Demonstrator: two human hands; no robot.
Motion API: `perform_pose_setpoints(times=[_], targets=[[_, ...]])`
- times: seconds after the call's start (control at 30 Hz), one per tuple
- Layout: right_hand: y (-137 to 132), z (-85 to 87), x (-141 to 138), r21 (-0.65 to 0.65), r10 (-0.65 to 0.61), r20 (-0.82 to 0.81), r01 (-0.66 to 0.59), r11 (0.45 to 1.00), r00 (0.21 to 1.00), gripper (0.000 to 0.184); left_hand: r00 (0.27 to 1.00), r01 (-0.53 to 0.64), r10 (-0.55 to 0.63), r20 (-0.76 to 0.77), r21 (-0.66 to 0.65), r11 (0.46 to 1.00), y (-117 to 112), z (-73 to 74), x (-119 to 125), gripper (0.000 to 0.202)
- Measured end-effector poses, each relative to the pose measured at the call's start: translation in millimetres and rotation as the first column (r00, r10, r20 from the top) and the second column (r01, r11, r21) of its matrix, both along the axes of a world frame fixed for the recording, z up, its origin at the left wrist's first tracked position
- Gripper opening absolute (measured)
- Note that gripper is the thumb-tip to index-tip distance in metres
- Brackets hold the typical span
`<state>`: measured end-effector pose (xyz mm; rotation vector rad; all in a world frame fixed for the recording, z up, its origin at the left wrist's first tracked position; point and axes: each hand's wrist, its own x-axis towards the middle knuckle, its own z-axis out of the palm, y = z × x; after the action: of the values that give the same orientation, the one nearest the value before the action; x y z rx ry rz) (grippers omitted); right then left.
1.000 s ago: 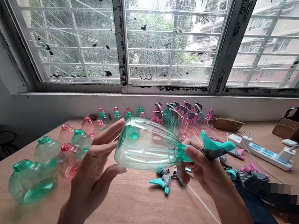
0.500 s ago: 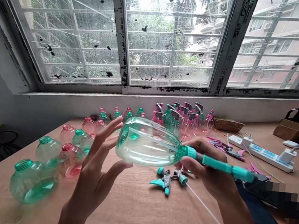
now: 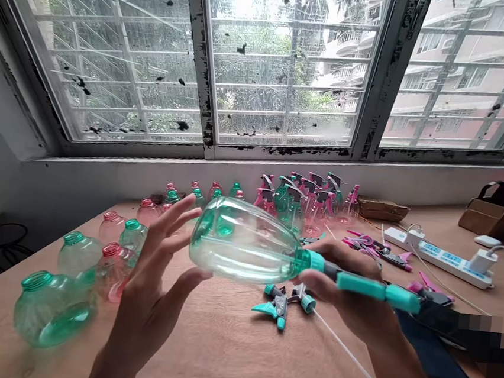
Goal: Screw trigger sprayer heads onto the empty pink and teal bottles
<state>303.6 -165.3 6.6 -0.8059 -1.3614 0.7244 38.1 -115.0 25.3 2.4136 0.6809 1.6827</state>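
Two hands meet at one clear green bottle [image 3: 246, 245], held on its side above the worktop [image 3: 227, 353], base to the left and neck to the right. The left hand [image 3: 152, 301] is open with fingers spread. Its thumb tip touches the lower rim of the bottle's base, and the fingers stand behind the base, though contact there cannot be made out. The right hand [image 3: 349, 293] is clenched around the teal spray head [image 3: 376, 289] just behind the bottle's neck. The palm hides the trigger, so only the collar and the long nozzle arm show.

Loose spray heads [image 3: 280, 304] lie on the worktop under the bottle, and a thin white tube [image 3: 343, 352] runs from them toward the lower edge. Empty green and pink bottles [image 3: 53, 306] lie and stand at left. Finished sprayers [image 3: 304, 200] crowd the back, partly seen through the held bottle's wall. A power strip [image 3: 445, 258] sits at right, beside a cardboard box [image 3: 490, 215] cut off by the frame. Below it, a patch near the right edge is pixelated and unreadable. Both forearms are cut off at the bottom.
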Motion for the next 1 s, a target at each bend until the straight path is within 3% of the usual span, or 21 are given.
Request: perform_pose_setpoints(times=[0.1,0.17,0.3,0.4,0.47,0.6,0.7,0.77,0.87,0.93,1.0], targets=[[2.6,-1.1,5.9,-0.019,0.121,0.007,-0.121,0.992,0.993,0.044,0.998,0.042,-0.04,-0.039,0.052,0.998,-0.1,1.6,-1.1,0.032],[2.3,-0.6,7.9,0.002,0.128,0.013,-0.128,0.992,0.992,0.046,0.997,0.057,-0.054,-0.058,0.051,0.997,-3.1,2.1,-1.5,0.036],[-5.7,1.3,-0.6,0.142,-0.129,0.073,0.117,0.983,0.989,0.027,0.998,0.019,-0.022,-0.056,-0.062,0.998,-10.9,1.6,-0.9,0.048],[-12.2,1.4,-7.6,0.245,-0.265,0.161,0.221,0.944,0.951,0.036,0.999,0.005,0.0,0.043,-0.116,0.993,-11.9,0.5,0.8,0.032],[-14.9,1.8,-7.8,0.232,-0.279,0.212,0.229,0.946,0.937,0.027,0.997,0.051,-0.044,0.062,-0.118,0.992,-10.3,-0.1,2.0,0.023],[-16.9,4.5,-2.0,0.126,-0.2,0.216,0.176,0.976,0.956,0.035,0.993,0.108,-0.104,0.051,-0.064,0.992,-6.4,-2.3,1.7,0.025],[-17.6,6.4,1.0,0.188,-0.219,0.255,0.173,0.967,0.942,0.031,0.991,0.13,-0.125,0.051,-0.129,0.983,-3.9,-4.5,-2.4,0.035],[-18.3,7.1,1.4,0.301,-0.249,0.322,0.151,0.942,0.913,0.025,0.976,0.218,-0.207,0.069,-0.253,0.943,-2.3,-4.7,-5.8,0.055],[-19.2,6.7,0.4,0.386,-0.186,0.457,-0.006,0.922,0.87,0.037,0.943,0.333,-0.302,0.141,-0.394,0.857,-0.2,-3.1,-8.6,0.096],[-18.7,4.9,-0.9,0.375,-0.152,0.493,-0.052,0.925,0.857,0.042,0.942,0.336,-0.308,0.136,-0.402,0.852,0.6,-2.5,-8.2,0.094],[-17.1,2.0,-2.4,0.317,-0.133,0.456,-0.021,0.948,0.88,0.037,0.946,0.325,-0.308,0.105,-0.357,0.876,0.9,-3.4,-6.0,0.076]])
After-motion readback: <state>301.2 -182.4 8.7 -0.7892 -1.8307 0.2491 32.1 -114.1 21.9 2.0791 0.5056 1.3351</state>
